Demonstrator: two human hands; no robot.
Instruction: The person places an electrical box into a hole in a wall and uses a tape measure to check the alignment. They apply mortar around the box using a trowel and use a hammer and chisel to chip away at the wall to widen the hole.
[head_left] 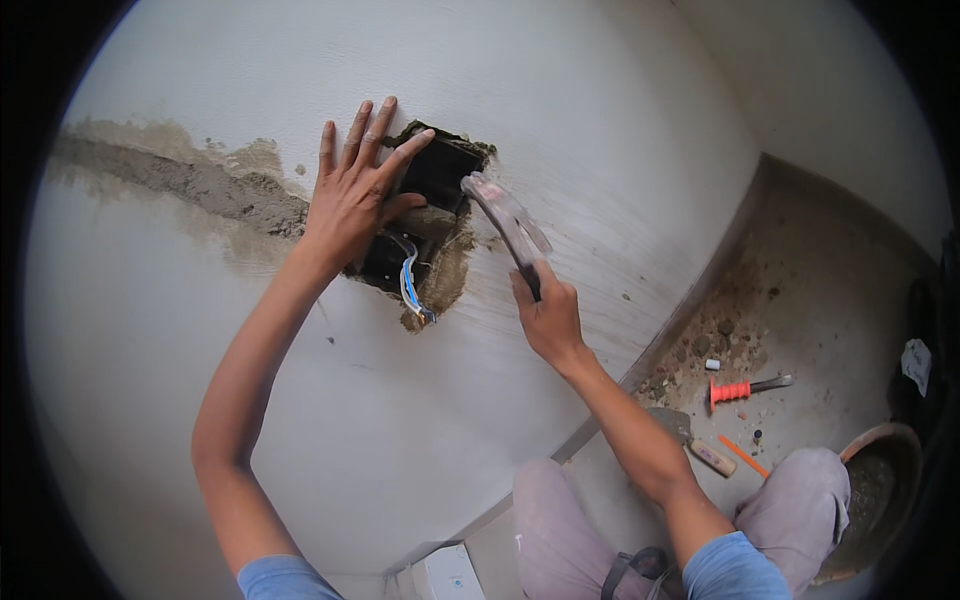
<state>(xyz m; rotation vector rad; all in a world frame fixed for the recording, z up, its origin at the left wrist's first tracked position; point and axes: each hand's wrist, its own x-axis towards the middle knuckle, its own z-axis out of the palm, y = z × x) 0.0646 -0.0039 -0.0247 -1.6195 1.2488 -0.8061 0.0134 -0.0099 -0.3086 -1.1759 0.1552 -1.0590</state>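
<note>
My left hand is pressed on the white wall with fingers spread, its index finger and thumb reaching over the black upper box in a rough cutout. Below that, a lower black box has white and blue wires hanging out. A mortar-filled channel runs leftward from the cutout. My right hand grips the dark handle of a hammer-like tool, its pale, motion-blurred head at the upper box's right edge.
On the floor at right lie rubble, an orange-gripped chisel, a trowel, an orange stick and a bucket of grey material. A white box is at the bottom, near my knees.
</note>
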